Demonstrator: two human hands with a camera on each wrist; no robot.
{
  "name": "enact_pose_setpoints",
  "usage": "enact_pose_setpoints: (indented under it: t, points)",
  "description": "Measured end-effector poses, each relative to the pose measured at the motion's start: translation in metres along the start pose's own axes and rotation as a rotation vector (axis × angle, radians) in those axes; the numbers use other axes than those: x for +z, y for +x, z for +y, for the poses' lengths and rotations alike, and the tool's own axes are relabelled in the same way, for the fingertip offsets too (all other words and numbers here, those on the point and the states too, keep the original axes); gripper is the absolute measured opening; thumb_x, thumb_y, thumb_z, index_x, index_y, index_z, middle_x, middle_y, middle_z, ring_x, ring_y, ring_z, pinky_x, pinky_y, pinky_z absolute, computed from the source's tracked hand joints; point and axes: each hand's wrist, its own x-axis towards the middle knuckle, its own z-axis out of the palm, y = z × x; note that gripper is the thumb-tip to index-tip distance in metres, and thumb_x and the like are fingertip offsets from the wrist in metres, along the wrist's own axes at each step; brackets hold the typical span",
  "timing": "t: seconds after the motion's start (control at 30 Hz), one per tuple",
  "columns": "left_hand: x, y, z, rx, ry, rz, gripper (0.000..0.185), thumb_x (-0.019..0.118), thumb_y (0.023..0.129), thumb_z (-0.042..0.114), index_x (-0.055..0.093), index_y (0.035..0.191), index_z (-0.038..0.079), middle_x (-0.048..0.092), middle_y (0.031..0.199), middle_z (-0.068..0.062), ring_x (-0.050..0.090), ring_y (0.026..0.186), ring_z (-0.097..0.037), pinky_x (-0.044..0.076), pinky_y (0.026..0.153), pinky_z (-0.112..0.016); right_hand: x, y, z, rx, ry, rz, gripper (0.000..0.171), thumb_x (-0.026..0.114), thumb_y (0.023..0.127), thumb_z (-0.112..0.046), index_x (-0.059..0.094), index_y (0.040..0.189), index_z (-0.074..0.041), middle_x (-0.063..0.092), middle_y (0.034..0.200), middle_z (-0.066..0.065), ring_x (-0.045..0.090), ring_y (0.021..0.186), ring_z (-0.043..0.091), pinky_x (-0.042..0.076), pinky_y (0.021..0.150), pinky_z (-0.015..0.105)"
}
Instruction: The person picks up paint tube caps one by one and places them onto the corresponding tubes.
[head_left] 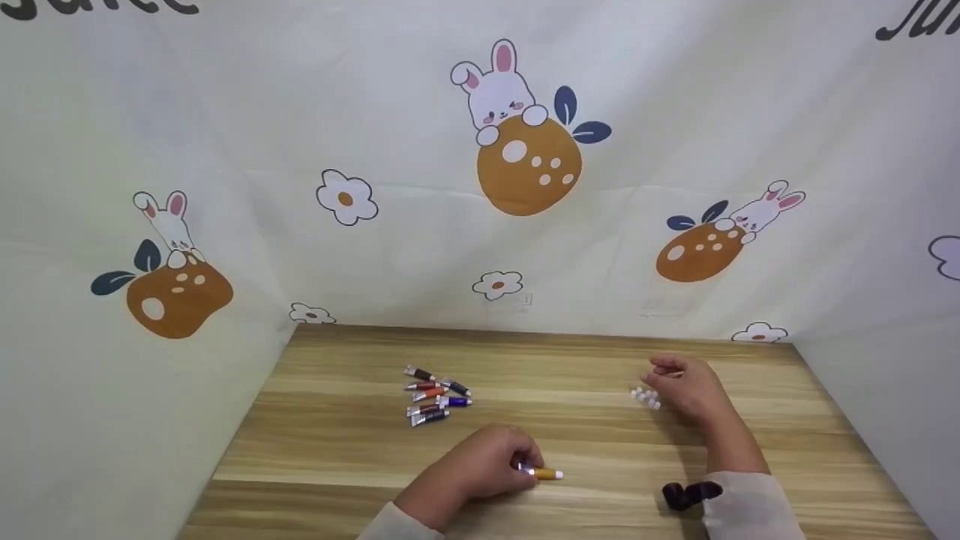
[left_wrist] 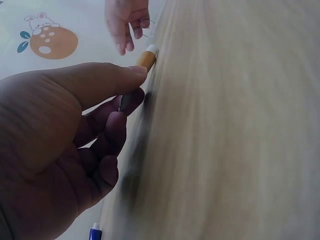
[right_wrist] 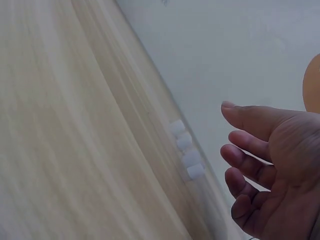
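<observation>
Between thumb and fingers, my left hand [head_left: 491, 461] pinches an ochre-yellow paint tube [head_left: 546, 474] low over the table, its white end pointing right. The left wrist view shows the thumb pressed along that tube [left_wrist: 146, 60], with part of it hidden by the fingers. My right hand [head_left: 691, 386] hovers at the right with loosely bent fingers and holds nothing. Just beside it lies a small cluster of white caps [head_left: 645, 396], which also appear as white cylinders [right_wrist: 190, 158] in the right wrist view, apart from the fingers.
Several paint tubes [head_left: 429, 393] in brown, red, orange and blue lie in a loose pile left of centre on the wooden table [head_left: 315, 457]. A printed cloth [head_left: 405, 255] with rabbits and oranges hangs behind and at both sides. A black strap piece [head_left: 690, 495] sits at the right sleeve.
</observation>
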Motion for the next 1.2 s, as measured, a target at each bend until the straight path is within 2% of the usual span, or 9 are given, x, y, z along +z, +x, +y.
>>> enact_pose_setpoints:
  t: [0.2, 0.5, 0.63, 0.87, 1.2]
  points:
    - [0.002, 0.001, -0.003, 0.019, 0.003, 0.009, 0.014, 0.088, 0.086, 0.014, 0.080, 0.095, 0.023, 0.066, 0.086, 0.015, 0.057, 0.079, 0.004, 0.049, 0.074, -0.016, -0.001, 0.000, 0.010, 0.018, -0.031, -0.043, 0.059, 0.081, 0.096, -0.038, 0.068, 0.139, -0.001, 0.076, 0.130, 0.017, 0.069, 0.121, 0.030, 0.053, 0.090, 0.028]
    - [0.002, 0.001, -0.004, 0.003, -0.033, -0.012, 0.017, 0.088, 0.086, 0.013, 0.078, 0.096, 0.024, 0.068, 0.089, 0.015, 0.059, 0.080, 0.003, 0.051, 0.076, -0.017, -0.004, -0.001, 0.017, 0.027, -0.040, -0.140, 0.066, 0.087, 0.089, -0.045, 0.069, 0.138, -0.005, 0.074, 0.124, 0.011, 0.066, 0.110, 0.020, 0.051, 0.091, 0.028]
    - [0.002, 0.001, -0.004, 0.005, -0.043, -0.016, 0.018, 0.088, 0.085, 0.012, 0.078, 0.096, 0.023, 0.068, 0.088, 0.015, 0.059, 0.080, 0.003, 0.051, 0.076, -0.017, -0.005, -0.002, 0.021, -0.002, -0.072, -0.167, 0.063, 0.090, 0.086, -0.041, 0.071, 0.136, -0.008, 0.072, 0.121, 0.008, 0.062, 0.108, 0.020, 0.050, 0.094, 0.032]
    - [0.004, -0.001, -0.005, 0.013, -0.099, -0.007, 0.019, 0.087, 0.085, 0.008, 0.077, 0.098, 0.018, 0.070, 0.091, 0.010, 0.059, 0.079, 0.005, 0.052, 0.076, -0.016, -0.003, -0.004, 0.025, -0.075, -0.060, -0.151, 0.048, 0.092, 0.084, -0.024, 0.076, 0.125, -0.005, 0.072, 0.111, 0.008, 0.062, 0.100, 0.015, 0.048, 0.084, 0.019]
    - [0.003, 0.000, -0.006, 0.012, -0.119, -0.017, 0.020, 0.087, 0.085, 0.007, 0.077, 0.098, 0.018, 0.071, 0.092, 0.010, 0.060, 0.079, 0.005, 0.053, 0.076, -0.016, -0.004, -0.004, 0.023, -0.021, -0.119, -0.097, 0.034, 0.090, 0.088, -0.033, 0.082, 0.112, -0.012, 0.075, 0.101, 0.003, 0.061, 0.092, 0.015, 0.049, 0.084, 0.030]
